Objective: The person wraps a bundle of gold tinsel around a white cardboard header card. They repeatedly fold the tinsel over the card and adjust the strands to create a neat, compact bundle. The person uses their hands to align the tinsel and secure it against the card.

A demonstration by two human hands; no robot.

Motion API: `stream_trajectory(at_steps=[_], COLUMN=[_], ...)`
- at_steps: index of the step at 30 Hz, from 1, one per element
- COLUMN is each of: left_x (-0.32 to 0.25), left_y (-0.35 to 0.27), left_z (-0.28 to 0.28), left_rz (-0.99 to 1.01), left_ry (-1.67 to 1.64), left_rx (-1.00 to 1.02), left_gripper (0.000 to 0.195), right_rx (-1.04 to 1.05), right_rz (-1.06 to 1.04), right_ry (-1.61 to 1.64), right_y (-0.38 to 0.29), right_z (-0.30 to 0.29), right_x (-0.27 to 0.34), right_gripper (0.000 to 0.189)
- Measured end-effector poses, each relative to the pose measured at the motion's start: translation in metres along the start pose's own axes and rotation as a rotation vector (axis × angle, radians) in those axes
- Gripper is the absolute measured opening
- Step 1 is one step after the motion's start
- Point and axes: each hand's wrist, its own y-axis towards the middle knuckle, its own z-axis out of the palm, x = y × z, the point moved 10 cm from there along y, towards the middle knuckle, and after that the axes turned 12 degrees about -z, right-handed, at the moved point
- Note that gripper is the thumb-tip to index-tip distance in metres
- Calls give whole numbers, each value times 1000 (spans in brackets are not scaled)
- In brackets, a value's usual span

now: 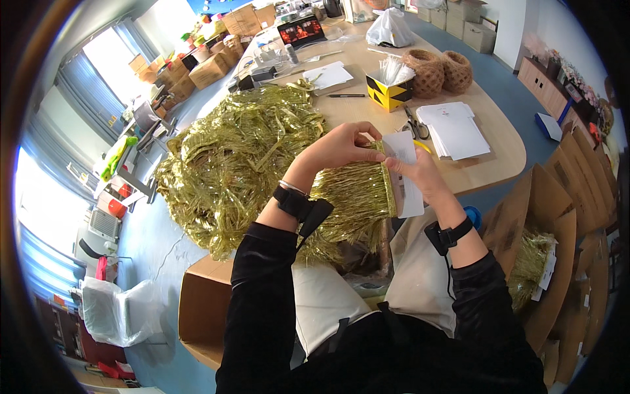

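Observation:
My left hand (pixel 352 143) pinches the top of the gold edging band of a tinsel fringe (pixel 352 189), beside a white card (pixel 409 197). With thumb and fingers, my right hand (pixel 418 170) grips the card's right side, its thumb reaching the gold band. The fringe's strands spread leftward from the card. A large heap of gold tinsel (pixel 236 157) lies to the left, spilling over the table edge. Just beyond my right hand are black-handled scissors (pixel 417 127) and a yellow item (pixel 422 146), partly hidden by that hand.
On the table (pixel 497 152) are a stack of white cards (pixel 455 130), a yellow-black box (pixel 389 93) of white ties, a black pen (pixel 346 95), brown twine rolls (pixel 424 74) and a laptop (pixel 301 32). Open cardboard boxes stand at lower left (pixel 204 305) and right (pixel 561 197), the right one holding tinsel.

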Motion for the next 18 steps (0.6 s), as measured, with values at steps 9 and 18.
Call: stream_trajectory(at_steps=[9,18], left_x=[5,35], left_y=[51,105], left_z=[15,19], left_rz=[-47,-14], left_ry=[25,72], left_rx=[93,150], left_gripper=[42,35], right_rx=[-56,-121], right_rz=[115,185], right_ry=[86,145], right_y=[9,17], right_z=[-29,-46], right_x=[-31,-60], right_gripper=[46,37])
